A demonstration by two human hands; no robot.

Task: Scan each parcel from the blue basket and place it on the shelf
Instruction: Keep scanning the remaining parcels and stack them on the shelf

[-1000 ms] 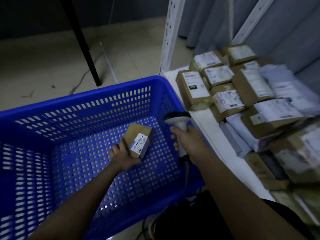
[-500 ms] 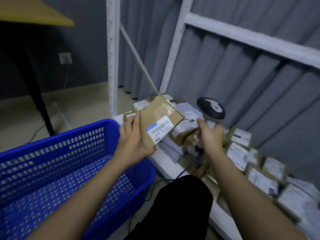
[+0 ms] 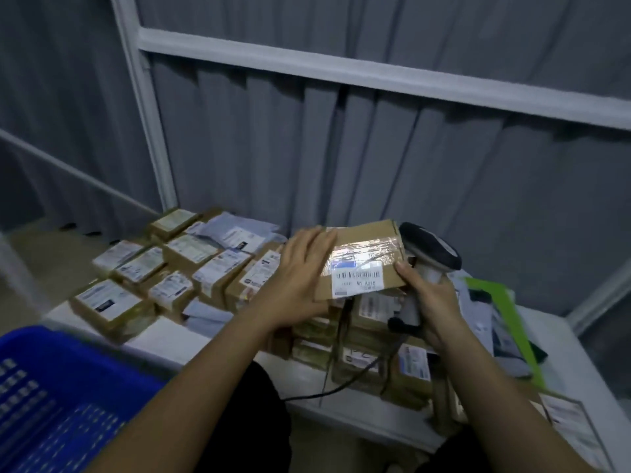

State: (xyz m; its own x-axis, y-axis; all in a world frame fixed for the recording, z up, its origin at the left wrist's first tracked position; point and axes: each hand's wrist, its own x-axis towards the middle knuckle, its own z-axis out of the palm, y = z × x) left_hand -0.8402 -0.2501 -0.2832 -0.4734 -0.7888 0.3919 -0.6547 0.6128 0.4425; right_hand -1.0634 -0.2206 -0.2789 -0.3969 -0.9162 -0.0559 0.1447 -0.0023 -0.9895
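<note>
Held above the shelf, one brown cardboard parcel, label side up, a white barcode sticker near its lower edge under shiny clear tape. Gripped along its left end by the left hand, fingers laid over the top face and thumb tucked beneath. Touched at its lower right corner by the thumb of the right hand, whose fingers wrap the pale grip of a scanner. One scanner only, dark head just beside the parcel's right edge, black cable trailing down over the shelf front.

Spread beneath and behind, a crowd of labelled packages on the white shelf: more than a dozen brown boxes, plus a few grey-white mailer bags, too blurred and overlapped for an exact count. Directly under the held parcel, a stack of boxes, leaving bare shelf only at the near left and far right. To the right, a green flat item lying among bags.

At lower left, one blue basket, just beside the shelf, only its near corner visible. Behind everything, grey curtain and white shelf uprights.
</note>
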